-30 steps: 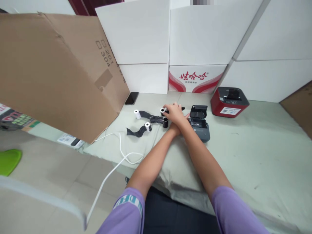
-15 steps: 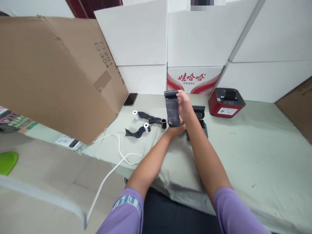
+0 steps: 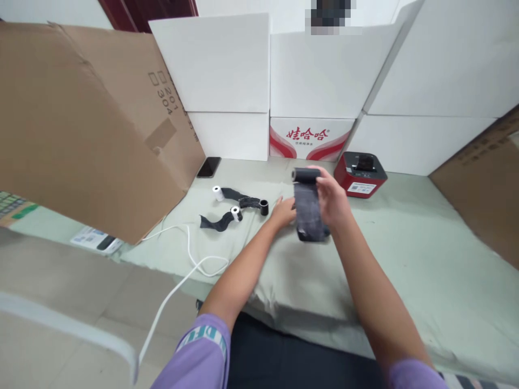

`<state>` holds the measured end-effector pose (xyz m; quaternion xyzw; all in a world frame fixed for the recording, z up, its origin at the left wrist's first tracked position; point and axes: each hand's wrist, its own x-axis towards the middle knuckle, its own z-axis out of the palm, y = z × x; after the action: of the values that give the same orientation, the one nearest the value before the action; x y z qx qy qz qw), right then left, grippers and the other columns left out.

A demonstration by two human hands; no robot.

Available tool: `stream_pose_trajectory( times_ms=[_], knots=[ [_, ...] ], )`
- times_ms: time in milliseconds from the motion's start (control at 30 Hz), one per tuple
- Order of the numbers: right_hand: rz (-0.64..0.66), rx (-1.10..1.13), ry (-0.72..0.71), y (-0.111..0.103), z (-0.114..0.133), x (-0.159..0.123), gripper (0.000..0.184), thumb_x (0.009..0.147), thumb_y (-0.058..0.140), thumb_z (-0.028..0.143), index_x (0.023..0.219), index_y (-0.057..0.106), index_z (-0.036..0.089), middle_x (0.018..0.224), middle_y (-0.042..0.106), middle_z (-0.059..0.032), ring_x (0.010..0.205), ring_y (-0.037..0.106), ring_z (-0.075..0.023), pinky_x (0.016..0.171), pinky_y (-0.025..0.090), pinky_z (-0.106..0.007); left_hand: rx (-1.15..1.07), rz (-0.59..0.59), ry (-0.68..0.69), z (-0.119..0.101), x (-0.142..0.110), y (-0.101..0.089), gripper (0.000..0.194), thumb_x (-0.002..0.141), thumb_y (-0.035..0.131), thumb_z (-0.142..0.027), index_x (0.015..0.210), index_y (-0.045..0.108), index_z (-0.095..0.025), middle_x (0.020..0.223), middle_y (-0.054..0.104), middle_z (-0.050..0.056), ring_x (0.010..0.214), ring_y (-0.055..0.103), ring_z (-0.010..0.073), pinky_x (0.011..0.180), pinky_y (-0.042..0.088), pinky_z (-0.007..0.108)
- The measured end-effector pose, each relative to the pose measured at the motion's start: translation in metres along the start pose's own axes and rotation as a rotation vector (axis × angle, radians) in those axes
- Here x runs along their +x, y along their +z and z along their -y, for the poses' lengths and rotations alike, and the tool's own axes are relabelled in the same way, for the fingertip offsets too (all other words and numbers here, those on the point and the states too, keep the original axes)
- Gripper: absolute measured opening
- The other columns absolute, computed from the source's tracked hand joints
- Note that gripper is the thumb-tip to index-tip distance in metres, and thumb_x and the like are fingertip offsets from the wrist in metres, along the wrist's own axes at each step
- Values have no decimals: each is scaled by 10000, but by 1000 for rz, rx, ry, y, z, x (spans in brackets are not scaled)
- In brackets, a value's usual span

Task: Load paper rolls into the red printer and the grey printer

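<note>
My right hand (image 3: pixel 334 197) holds up a black ink ribbon roll (image 3: pixel 306 174), its fingers closed round the right end. A loose length of black ribbon (image 3: pixel 310 210) hangs down from it. Behind the ribbon is a black device (image 3: pixel 301 236), mostly hidden, with only its lower edge showing. At the device's left side, my left hand (image 3: pixel 284 212) grips its edge; some fingertips are covered by the ribbon. To the left lie a white-cored ribbon roll (image 3: pixel 218 193) joined by crumpled ribbon to a black core (image 3: pixel 264 207), and another white-cored roll (image 3: pixel 235 213) trailing ribbon.
A red printer (image 3: pixel 360 175) stands at the back right. White boxes (image 3: pixel 227 135) wall off the back, with a cardboard panel (image 3: pixel 121 135) on the left. A phone (image 3: pixel 209 167) lies at the back left, and a white cable (image 3: pixel 188 248) loops over the table's front edge.
My right hand has moved right and down with the ribbon roll, so the ribbon now covers most of the black device. My left hand stays low beside the device. The view has shifted slightly.
</note>
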<state>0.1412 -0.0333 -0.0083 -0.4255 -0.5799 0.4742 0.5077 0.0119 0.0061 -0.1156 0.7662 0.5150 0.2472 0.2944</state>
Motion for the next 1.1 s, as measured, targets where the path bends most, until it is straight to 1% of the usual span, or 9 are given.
stream_pose_trajectory(
  times_ms=[100, 167, 267, 400, 500, 567, 767, 967, 1100],
  knots=[
    [-70, -17, 37, -35, -22, -23, 460, 756, 508, 511, 1164, 457, 305, 723, 518, 25, 488, 419, -145, 517, 334, -293, -18, -6, 47, 2, -4, 1, 626, 913, 460, -291, 1533, 380, -321, 1450, 601, 2, 1356, 543, 211, 1274, 81, 530],
    [-140, -25, -1, -52, -43, -30, 433, 709, 583, 453, 1090, 428, 317, 659, 442, 60, 479, 391, -146, 523, 331, -287, -24, -2, 44, 2, -5, 2, 649, 908, 443, -305, 1549, 342, -334, 1457, 593, -10, 1368, 534, 185, 1273, 82, 515],
    [-148, -123, -65, -64, -66, -31, 389, 734, 618, 425, 1054, 431, 307, 715, 501, 38, 606, 502, -187, 613, 409, -313, -21, -1, 28, 2, -5, 2, 661, 901, 428, -315, 1555, 328, -334, 1449, 599, -14, 1391, 509, 161, 1274, 85, 490],
    [-78, -330, -147, -67, -77, -26, 313, 815, 533, 407, 1094, 467, 282, 838, 549, -1, 775, 557, -223, 763, 458, -362, -10, -1, 26, 3, -4, 2, 676, 897, 427, -315, 1562, 309, -342, 1450, 597, -18, 1411, 485, 152, 1275, 76, 485],
    [-97, -540, -187, -70, -87, -20, 252, 830, 516, 381, 1051, 510, 260, 928, 562, -29, 919, 558, -246, 914, 439, -410, -7, -4, 36, 5, -4, 4, 680, 898, 425, -322, 1567, 300, -329, 1453, 593, -14, 1412, 483, 155, 1276, 81, 493],
    [-130, -577, -181, -73, -96, -16, 249, 829, 514, 373, 1045, 540, 252, 1009, 576, -50, 1026, 551, -261, 992, 409, -436, 5, -11, 48, 7, -3, 5, 680, 900, 420, -327, 1569, 296, -322, 1457, 589, -11, 1417, 478, 161, 1275, 82, 505],
    [-157, -353, -190, -77, -118, -5, 243, 715, 644, 335, 936, 595, 247, 986, 626, -29, 1020, 589, -248, 970, 442, -417, 50, -14, 55, 11, -1, 9, 683, 910, 399, -330, 1580, 266, -325, 1456, 589, -15, 1420, 474, 163, 1276, 93, 513],
    [-190, -436, -175, -75, -114, -4, 283, 722, 614, 320, 984, 684, 236, 1034, 683, -57, 1022, 573, -271, 936, 431, -448, 66, -17, 45, 11, 0, 9, 682, 908, 401, -321, 1579, 276, -322, 1480, 564, -20, 1420, 474, 167, 1279, 97, 498],
    [-175, -512, -217, -74, -114, -4, 214, 741, 583, 305, 896, 716, 241, 1037, 676, -65, 1070, 558, -273, 994, 404, -468, 48, -8, 37, 9, 0, 8, 677, 910, 402, -327, 1577, 283, -320, 1469, 575, -21, 1427, 465, 172, 1279, 88, 503]
  ],
)
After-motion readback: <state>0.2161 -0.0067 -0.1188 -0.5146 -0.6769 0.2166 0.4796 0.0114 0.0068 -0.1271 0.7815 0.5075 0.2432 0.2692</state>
